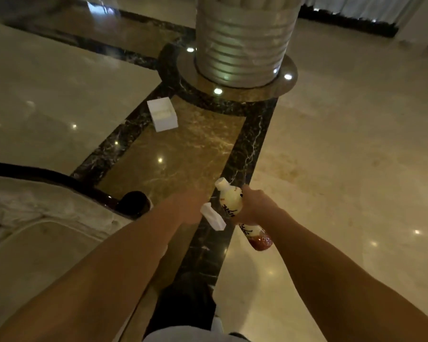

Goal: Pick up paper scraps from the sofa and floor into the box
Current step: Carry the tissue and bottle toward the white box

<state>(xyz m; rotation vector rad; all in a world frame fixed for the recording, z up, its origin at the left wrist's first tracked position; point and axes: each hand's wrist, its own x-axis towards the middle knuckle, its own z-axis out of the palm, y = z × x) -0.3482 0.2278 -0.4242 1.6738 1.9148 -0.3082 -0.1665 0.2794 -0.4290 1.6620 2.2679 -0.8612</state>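
Your two forearms are bare from the near edge of the view out to the wrists, with no sleeves, watch or rings showing. Your left hand (190,203) is blurred; your right hand (255,206) is sharper. Below, you wear dark trousers (183,304), and a pale hem (183,335) sits nearest.

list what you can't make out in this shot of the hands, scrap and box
Head view only:
- Left hand: motion-blurred, so its grip on the white paper scrap is unclear.
- White box: too far and washed out to see its opening or contents.
- Bottle label: blurred and partly covered by the right hand.
- Sofa: cut off by the left edge.
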